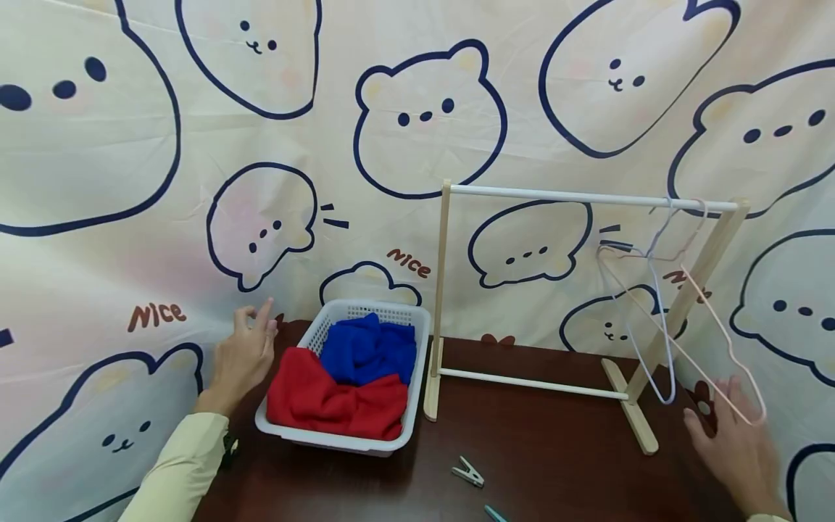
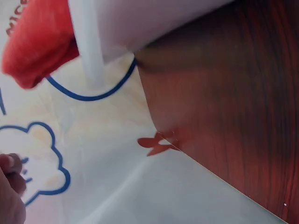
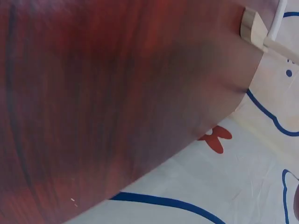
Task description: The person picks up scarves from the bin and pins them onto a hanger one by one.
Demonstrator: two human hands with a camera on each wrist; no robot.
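Note:
To the left of a white plastic basket [image 1: 261, 419], my left hand [image 1: 244, 355] is raised with nothing visible in it. Its fingers are loosely bent; their tips [image 2: 11, 172] show at the left wrist view's edge. A red cloth [image 1: 333, 402] and a blue cloth [image 1: 372, 348] lie crumpled in the basket. My right hand [image 1: 740, 438] is by the lower corner of a pink hanger [image 1: 724, 330], fingers spread; whether they touch it I cannot tell. The pink hanger and a pale lilac hanger [image 1: 660, 312] hang at the rack's right end.
The wooden rack with a white top rail [image 1: 587, 196] stands on the dark wood table [image 1: 541, 435]. In front lie a pale clothespin [image 1: 468, 473] and a teal clothespin-like piece [image 1: 494, 514], partly cut off. A cartoon-printed cloth backdrop [image 1: 391, 239] rises behind the table.

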